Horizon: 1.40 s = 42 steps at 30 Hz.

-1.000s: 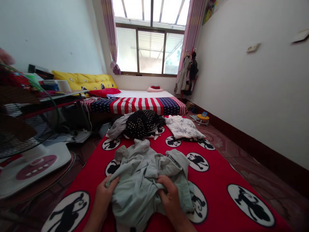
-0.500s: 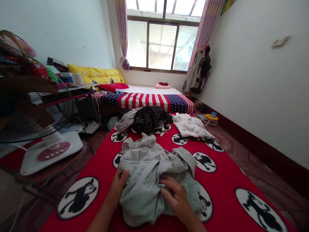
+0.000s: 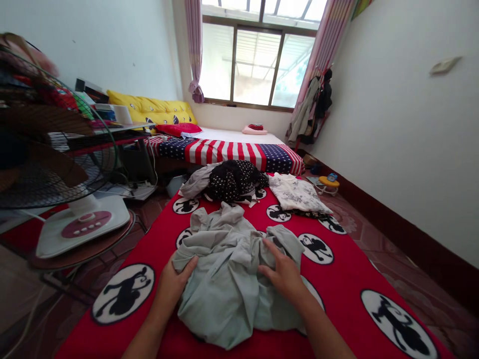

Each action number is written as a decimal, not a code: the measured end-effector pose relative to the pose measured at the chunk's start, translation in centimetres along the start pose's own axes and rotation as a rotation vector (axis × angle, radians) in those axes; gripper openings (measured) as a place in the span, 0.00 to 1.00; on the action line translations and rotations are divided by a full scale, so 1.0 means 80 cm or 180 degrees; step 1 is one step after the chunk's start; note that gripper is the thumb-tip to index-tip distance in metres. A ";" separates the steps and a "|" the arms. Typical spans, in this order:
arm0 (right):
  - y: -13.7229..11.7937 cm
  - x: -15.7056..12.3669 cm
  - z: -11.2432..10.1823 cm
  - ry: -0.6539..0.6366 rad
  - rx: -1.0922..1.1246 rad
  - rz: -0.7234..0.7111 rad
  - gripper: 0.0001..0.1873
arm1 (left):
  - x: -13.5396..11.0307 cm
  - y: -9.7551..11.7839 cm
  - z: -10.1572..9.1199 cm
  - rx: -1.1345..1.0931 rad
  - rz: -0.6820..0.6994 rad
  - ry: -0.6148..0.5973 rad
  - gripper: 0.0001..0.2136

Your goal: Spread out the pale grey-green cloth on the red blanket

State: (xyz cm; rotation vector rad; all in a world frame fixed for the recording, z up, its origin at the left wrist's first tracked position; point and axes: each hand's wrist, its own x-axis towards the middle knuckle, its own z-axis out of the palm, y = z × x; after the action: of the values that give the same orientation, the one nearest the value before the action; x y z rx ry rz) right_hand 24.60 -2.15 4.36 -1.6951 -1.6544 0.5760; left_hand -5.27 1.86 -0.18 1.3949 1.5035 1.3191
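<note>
A crumpled pale grey-green shirt point(image 3: 228, 279) lies spread in loose folds on the red bedding point(image 3: 337, 304), which is printed with black figures in white ovals. My left hand point(image 3: 174, 281) is closed on the shirt's left edge, thumb on top and fingers tucked beneath the cloth. On the right side, my right hand point(image 3: 284, 276) grips a fold between thumb and fingers; part of that grip is hidden by cloth. Beyond the shirt sits a heap of black dotted clothing point(image 3: 234, 182) with a grey cloth point(image 3: 198, 182) beside it. A white floral garment point(image 3: 297, 193) lies flat to the right.
At left, a fan point(image 3: 84, 224) stands on a round stool point(image 3: 112, 244), near a cluttered desk point(image 3: 130, 127). A bed with a striped and starred cover point(image 3: 224, 152) stands under the window. A small yellow stool point(image 3: 329, 183) is by the right wall.
My right hand has moved up and slightly right on the shirt, and my left hand slightly left. The shirt's folds have shifted and its left edge is drawn outward.
</note>
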 end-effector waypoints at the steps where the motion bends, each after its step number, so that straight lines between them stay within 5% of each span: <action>1: -0.009 -0.008 -0.002 -0.0328 0.0072 -0.0039 0.23 | 0.002 0.001 -0.002 -0.0003 -0.0056 0.0051 0.24; 3: -0.023 -0.026 -0.016 -0.0826 0.0523 -0.0113 0.10 | 0.005 0.002 -0.008 0.0022 -0.0178 0.0110 0.24; 5: -0.026 -0.042 -0.039 -0.0802 0.1312 -0.0029 0.07 | 0.007 0.000 -0.014 0.0021 -0.0232 0.0084 0.24; 9: -0.001 -0.059 -0.079 0.0529 0.2722 0.0375 0.09 | 0.008 -0.007 -0.019 -0.0257 -0.0209 -0.0134 0.26; 16: 0.062 -0.056 -0.098 0.3309 0.3950 0.1067 0.12 | -0.008 0.012 -0.020 0.0033 0.0403 0.0475 0.20; 21: 0.066 -0.056 -0.106 0.3880 0.4228 0.0998 0.10 | -0.034 0.049 -0.009 0.0499 0.1109 0.0015 0.12; 26: 0.002 -0.061 -0.089 0.3857 0.3562 0.0170 0.12 | -0.072 0.077 0.022 0.0387 0.1672 -0.0596 0.12; 29: -0.050 -0.075 -0.059 0.3311 0.3048 -0.0341 0.10 | -0.101 0.094 0.038 -0.0073 0.1611 -0.0917 0.25; 31: -0.081 -0.088 -0.036 0.2393 0.2574 -0.0738 0.08 | -0.114 0.103 0.045 -0.0400 0.1483 -0.1020 0.40; 33: -0.108 -0.098 -0.018 0.1030 0.1990 -0.1133 0.12 | -0.118 0.108 0.046 -0.0545 0.1259 -0.0895 0.51; 36: -0.131 -0.101 -0.003 -0.0448 0.1619 -0.1489 0.23 | -0.105 0.103 0.032 -0.0306 0.0660 -0.0602 0.43; 39: -0.117 -0.084 -0.001 -0.0054 0.1867 -0.1363 0.18 | -0.081 0.086 0.001 0.0036 0.0086 -0.0294 0.21; 42: -0.066 -0.053 -0.003 0.1069 0.1402 -0.1030 0.10 | -0.061 0.066 -0.036 0.0349 -0.0293 0.0435 0.19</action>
State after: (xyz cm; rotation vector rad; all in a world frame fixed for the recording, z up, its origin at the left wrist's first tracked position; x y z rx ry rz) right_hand 20.80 -6.65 7.79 -1.1091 -1.3939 0.4291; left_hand -5.67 -4.04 4.88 1.3078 1.7332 1.3148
